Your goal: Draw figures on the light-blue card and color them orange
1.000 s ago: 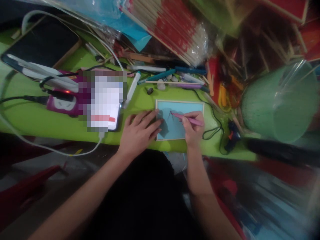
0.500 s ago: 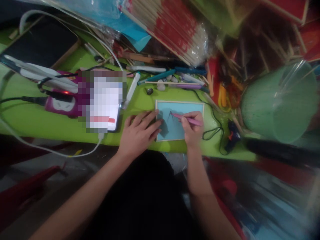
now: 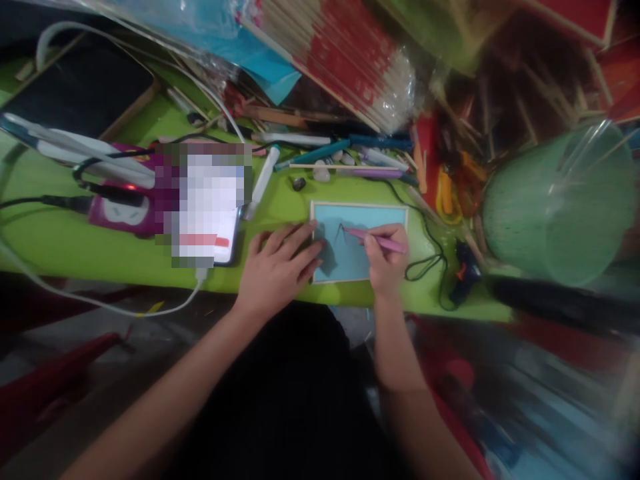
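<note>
A light blue rectangular panel [image 3: 350,263] with a thin pale frame lies on the green tabletop [image 3: 280,193] in front of me. My right hand [image 3: 389,257] grips a pink pen [image 3: 377,240], its tip touching or very near the blue surface. Beside that tip runs a short dark line in an angled, peak-like shape. Flat and with fingers spread, my left hand [image 3: 283,263] rests over the panel's left edge, fingertips on the blue. Its shadow falls across the panel's left part.
Left of my hands lies a lit phone [image 3: 213,213] on a white cable, beside a purple power strip [image 3: 123,210]. Several pens and markers [image 3: 320,153] line the back. A green bucket [image 3: 555,207] and a glue gun [image 3: 465,270] with a dark cord are at right.
The pink pen's tip has shifted very slightly, along the short dark line. My left hand and the framed panel stay in place.
</note>
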The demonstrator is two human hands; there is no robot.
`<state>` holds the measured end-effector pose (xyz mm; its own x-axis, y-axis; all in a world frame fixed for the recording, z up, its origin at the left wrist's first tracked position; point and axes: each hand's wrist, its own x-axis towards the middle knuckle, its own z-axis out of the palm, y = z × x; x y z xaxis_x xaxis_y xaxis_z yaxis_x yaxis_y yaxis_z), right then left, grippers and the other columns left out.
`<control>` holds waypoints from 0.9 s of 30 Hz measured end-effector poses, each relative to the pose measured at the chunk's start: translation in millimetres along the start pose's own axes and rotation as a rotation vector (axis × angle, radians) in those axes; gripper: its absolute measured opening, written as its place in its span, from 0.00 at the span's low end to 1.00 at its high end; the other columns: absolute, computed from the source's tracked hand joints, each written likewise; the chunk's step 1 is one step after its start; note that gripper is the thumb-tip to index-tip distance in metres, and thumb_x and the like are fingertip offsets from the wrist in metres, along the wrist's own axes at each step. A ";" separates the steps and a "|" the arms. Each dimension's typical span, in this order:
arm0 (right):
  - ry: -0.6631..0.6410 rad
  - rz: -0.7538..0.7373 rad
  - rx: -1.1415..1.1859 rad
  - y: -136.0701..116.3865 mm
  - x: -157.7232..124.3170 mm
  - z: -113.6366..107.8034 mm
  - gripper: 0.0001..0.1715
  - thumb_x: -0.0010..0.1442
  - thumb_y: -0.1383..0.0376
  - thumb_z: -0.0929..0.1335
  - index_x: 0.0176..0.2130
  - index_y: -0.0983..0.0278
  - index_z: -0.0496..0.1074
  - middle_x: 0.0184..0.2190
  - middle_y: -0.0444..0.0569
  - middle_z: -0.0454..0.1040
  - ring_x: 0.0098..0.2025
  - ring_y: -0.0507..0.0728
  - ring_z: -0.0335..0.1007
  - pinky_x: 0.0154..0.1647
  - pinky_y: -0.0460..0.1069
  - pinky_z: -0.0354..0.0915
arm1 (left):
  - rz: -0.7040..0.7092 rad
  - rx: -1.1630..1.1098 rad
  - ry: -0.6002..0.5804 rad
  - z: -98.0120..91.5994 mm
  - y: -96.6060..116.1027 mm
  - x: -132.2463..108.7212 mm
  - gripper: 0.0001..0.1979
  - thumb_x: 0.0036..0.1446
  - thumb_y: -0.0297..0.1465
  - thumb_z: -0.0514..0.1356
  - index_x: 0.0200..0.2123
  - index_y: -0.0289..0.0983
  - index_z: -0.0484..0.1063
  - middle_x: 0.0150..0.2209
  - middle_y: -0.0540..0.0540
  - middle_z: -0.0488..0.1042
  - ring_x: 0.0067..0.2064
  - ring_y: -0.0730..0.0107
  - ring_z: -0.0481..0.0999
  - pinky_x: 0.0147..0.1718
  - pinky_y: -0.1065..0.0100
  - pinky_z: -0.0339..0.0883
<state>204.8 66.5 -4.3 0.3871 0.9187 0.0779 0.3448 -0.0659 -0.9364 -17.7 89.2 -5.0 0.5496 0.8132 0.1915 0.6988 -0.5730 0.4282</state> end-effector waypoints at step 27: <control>-0.007 -0.013 -0.029 -1.3 -0.6 -1.2 0.07 0.65 0.59 0.71 0.37 0.59 0.71 0.29 0.40 0.74 0.31 0.51 0.73 0.32 0.47 0.70 | 0.042 0.068 0.047 0.2 0.3 0.6 0.13 0.71 0.36 0.61 0.55 0.47 0.78 0.66 0.49 0.75 0.62 0.52 0.76 0.53 0.49 0.67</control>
<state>205.1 65.6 -2.8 0.3767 0.9222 0.0872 0.3747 -0.0656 -0.9248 -17.2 89.5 -5.0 0.5576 0.7915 0.2501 0.7061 -0.6107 0.3585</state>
